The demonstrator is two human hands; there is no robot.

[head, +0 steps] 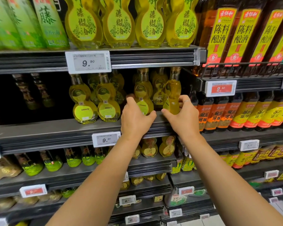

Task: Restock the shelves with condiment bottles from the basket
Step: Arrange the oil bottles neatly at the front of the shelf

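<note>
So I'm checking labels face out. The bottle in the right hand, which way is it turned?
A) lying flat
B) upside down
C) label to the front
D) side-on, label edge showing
D: the bottle held by the right hand stands upright and side-on, with its label seen only along the left edge.

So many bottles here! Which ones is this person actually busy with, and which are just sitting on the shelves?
In use:
- left hand, gripping a gourd-shaped oil bottle
- right hand, gripping a second oil bottle, turned edge-on
- middle shelf they stand on

Just sitting there:
- dark bottles with orange labels
- tall brown bottles above
- 9.90 price tag
</note>
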